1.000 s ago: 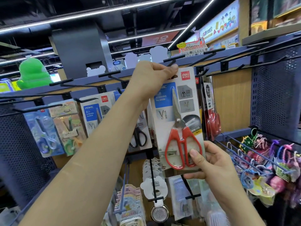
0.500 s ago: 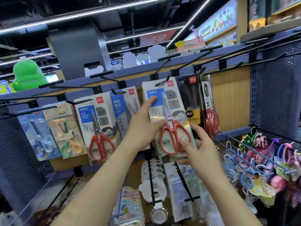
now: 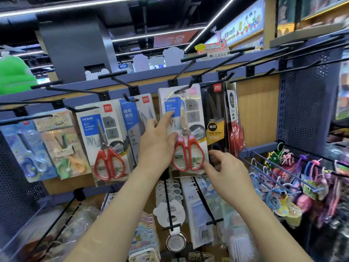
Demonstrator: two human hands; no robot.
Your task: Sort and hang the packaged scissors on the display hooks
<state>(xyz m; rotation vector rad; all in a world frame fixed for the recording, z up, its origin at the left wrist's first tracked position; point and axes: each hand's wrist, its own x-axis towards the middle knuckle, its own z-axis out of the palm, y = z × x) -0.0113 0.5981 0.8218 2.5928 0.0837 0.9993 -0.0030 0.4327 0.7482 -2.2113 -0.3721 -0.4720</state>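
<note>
1. While pinched at its lower end half a second ago, now let go there: see the red-handled scissors pack (image 3: 194, 110) hanging from the display hook (image 3: 184, 90) in the top row, straighter than before.
2. Watch the left hand (image 3: 156, 142): laid against the pack's left side, fingers uncurled, index finger (image 3: 169, 116) stretched up onto the blue label. Gripping nothing. Sat lower on that edge a moment back.
3. Over to the right hand (image 3: 224, 173): drawn back off the red handles, fingers apart and loosely bent, clamped on nothing, thumb just beside the pack's bottom right corner. Cannot tell whether touching it.
4. Hard to make out: small print blurred throughout. Lower left of the pack covered by the left hand. Cannot tell whether more packs sit behind the front one on that hook. Both forearms cut off by the bottom edge. Only a thin edge-on view of the red pack (image 3: 235, 133) at the right end.
5. Count them off, left to right: a blue children's pack (image 3: 28, 152), a green-and-orange children's pack (image 3: 66, 154), a second red-handled pack (image 3: 105, 144), a blue-striped pack (image 3: 132, 120), then the one under the hands, a black pack (image 3: 215, 127), and that edge-on red one. Seven showing. Two with red handles face-on. Two hands, both loose.
</note>
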